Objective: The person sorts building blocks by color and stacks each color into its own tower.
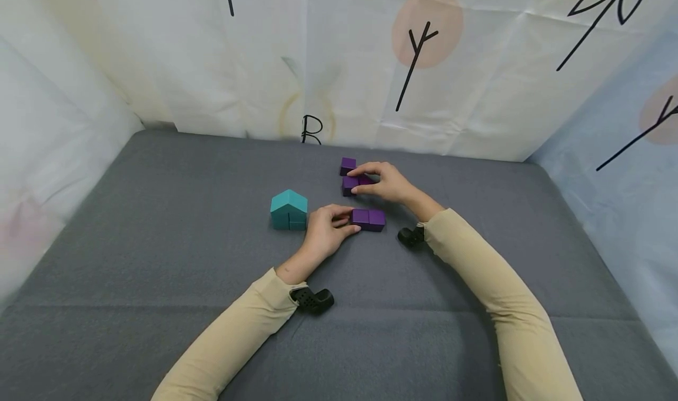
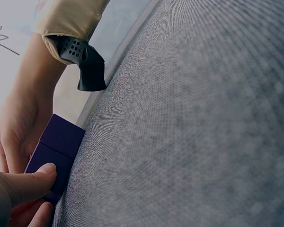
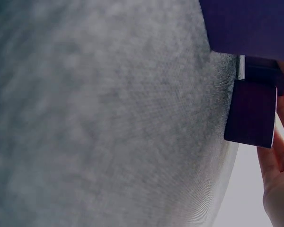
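Near the middle of the table, my left hand pinches the left end of two purple blocks that lie side by side. In the left wrist view the thumb presses on the face of these blocks. Farther back, my right hand holds another purple pair between thumb and fingers, which partly cover it. Just behind that pair sits a single purple block. The right wrist view has a large purple face up close, with a smaller purple block below it.
A house-shaped stack of teal blocks stands left of my left hand. Grey cloth covers the table. Patterned white fabric hangs along its back and sides. Each wrist wears a black camera mount.
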Tool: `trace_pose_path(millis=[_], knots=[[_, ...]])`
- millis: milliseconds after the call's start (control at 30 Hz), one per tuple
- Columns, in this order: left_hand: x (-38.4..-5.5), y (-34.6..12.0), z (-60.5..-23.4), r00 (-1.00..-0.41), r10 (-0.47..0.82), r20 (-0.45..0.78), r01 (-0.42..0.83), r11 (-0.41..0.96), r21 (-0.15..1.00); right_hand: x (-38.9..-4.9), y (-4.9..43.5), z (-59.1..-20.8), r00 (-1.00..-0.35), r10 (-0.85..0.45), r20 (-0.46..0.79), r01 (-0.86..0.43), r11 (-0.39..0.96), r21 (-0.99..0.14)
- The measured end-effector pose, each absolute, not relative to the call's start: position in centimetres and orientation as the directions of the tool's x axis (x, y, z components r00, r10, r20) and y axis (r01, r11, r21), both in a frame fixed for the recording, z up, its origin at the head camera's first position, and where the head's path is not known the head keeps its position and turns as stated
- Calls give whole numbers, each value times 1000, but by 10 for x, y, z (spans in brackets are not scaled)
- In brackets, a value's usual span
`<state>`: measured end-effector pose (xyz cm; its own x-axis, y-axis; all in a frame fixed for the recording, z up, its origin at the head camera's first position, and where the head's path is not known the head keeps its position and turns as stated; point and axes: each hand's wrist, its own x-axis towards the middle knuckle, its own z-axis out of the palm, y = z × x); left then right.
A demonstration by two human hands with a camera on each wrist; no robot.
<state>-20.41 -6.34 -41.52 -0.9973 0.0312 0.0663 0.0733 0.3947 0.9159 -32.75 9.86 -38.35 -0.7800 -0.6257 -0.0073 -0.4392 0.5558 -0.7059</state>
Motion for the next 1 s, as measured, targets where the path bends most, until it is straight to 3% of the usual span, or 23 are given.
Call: trace_pose_path(millis=[633, 1000], knots=[[-204, -63, -417, -997, 22, 74, 76, 398, 914, -303, 118, -376, -825, -563, 35, -269, 337, -902], [-205, -62, -417, -997, 18, 70, 71, 385, 920, -289, 129, -377, -823, -568, 20, -247, 326, -912]])
